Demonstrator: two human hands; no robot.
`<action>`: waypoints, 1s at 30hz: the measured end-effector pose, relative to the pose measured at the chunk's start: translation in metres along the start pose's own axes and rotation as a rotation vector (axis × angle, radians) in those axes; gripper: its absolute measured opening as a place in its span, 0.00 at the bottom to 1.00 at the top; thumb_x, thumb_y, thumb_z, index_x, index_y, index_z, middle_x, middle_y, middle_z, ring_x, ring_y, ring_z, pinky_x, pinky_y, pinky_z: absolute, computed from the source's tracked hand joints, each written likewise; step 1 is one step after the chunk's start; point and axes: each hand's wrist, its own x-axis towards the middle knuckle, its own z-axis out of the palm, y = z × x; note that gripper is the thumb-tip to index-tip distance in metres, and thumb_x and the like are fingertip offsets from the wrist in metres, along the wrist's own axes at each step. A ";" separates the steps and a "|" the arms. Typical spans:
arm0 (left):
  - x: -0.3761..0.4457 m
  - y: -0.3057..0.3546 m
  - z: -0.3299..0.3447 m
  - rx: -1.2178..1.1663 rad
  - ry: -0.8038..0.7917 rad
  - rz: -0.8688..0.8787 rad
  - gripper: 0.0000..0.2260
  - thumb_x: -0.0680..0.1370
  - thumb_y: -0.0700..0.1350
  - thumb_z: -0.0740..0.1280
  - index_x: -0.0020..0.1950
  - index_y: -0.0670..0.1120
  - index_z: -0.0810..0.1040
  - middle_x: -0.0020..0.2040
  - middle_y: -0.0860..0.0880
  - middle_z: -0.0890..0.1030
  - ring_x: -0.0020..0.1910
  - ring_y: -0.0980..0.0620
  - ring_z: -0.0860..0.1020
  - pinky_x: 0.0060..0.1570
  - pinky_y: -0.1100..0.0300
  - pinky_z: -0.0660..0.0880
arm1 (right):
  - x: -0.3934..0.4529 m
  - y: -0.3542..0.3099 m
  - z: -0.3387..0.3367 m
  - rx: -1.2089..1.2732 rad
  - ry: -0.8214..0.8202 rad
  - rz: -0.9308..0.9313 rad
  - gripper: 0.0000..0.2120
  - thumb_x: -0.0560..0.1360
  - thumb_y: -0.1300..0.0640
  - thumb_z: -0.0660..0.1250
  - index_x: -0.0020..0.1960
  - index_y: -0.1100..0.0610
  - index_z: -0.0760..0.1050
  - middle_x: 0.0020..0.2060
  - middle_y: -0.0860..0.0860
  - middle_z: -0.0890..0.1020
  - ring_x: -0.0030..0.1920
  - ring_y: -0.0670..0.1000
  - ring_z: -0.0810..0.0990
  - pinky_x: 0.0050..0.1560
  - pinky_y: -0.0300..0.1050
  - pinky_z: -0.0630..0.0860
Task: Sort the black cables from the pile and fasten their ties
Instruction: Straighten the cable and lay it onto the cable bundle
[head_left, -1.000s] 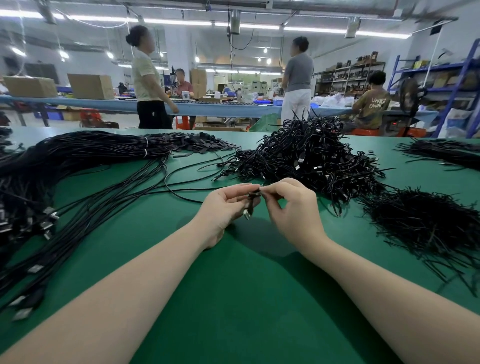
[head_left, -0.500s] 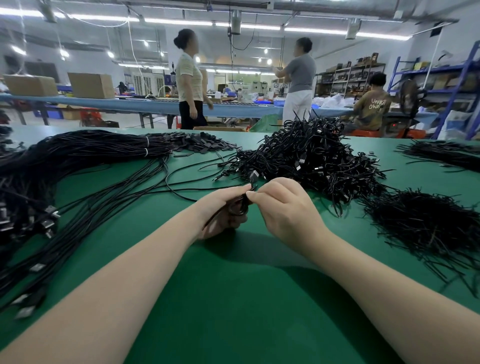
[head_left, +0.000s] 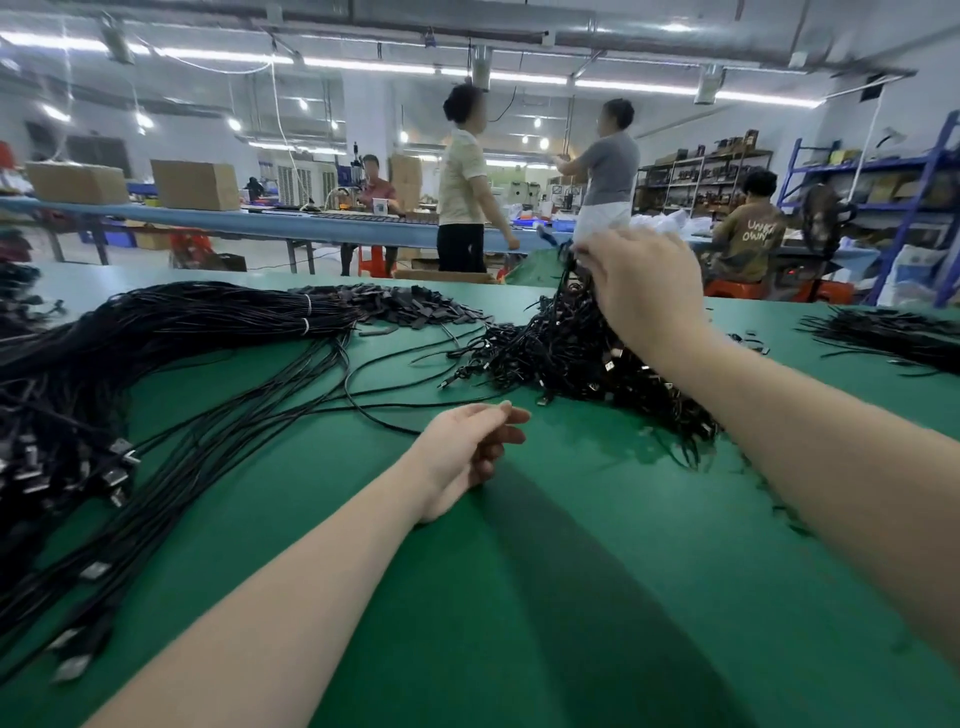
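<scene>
Above the tangled pile (head_left: 566, 348) at the far centre of the green table (head_left: 597, 597), the right hand (head_left: 644, 291) is raised with its back to the camera, fingers curled downward. A thin black cable (head_left: 563, 283) hangs from its far-left edge straight down into the heap, so the cable's long axis runs nearly vertical, and the pile lies directly beneath the grip. Judging from that, the hand pinches this cable, though the fingertips themselves are hidden behind the knuckles and the exact hold cannot be seen.

Nearer and lower, the left hand (head_left: 470, 447) rests just over the table with fingers loosely bent and nothing in them; it sits just short of the pile's near-left edge, so it is the closer hand to any cable end that comes free. Whether a tie is on the lifted cable cannot be made out.

Long straight cables (head_left: 171, 415) fan across the left side, partly banded, their plugs cut off at the frame edge. More dark strands (head_left: 893, 338) lie at far right, too blurred to identify.
</scene>
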 end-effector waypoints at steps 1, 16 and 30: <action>-0.001 0.000 0.001 0.023 0.015 0.006 0.11 0.81 0.46 0.62 0.44 0.47 0.82 0.33 0.54 0.81 0.29 0.58 0.68 0.26 0.68 0.63 | 0.022 0.011 0.001 0.000 -0.129 0.128 0.13 0.78 0.64 0.60 0.62 0.59 0.73 0.50 0.59 0.82 0.47 0.60 0.79 0.48 0.52 0.74; -0.018 0.044 -0.103 1.896 0.411 -0.369 0.18 0.77 0.39 0.57 0.67 0.45 0.70 0.66 0.44 0.69 0.65 0.42 0.69 0.59 0.48 0.70 | -0.135 -0.048 0.056 0.233 -0.654 0.420 0.16 0.79 0.47 0.55 0.60 0.52 0.75 0.58 0.49 0.78 0.58 0.53 0.76 0.53 0.46 0.74; -0.084 0.092 -0.179 1.976 0.351 -0.722 0.13 0.80 0.50 0.64 0.45 0.41 0.79 0.48 0.46 0.85 0.43 0.51 0.84 0.33 0.63 0.77 | -0.133 -0.046 0.056 0.281 -0.619 0.389 0.16 0.79 0.49 0.56 0.60 0.52 0.77 0.55 0.48 0.80 0.53 0.52 0.78 0.50 0.46 0.76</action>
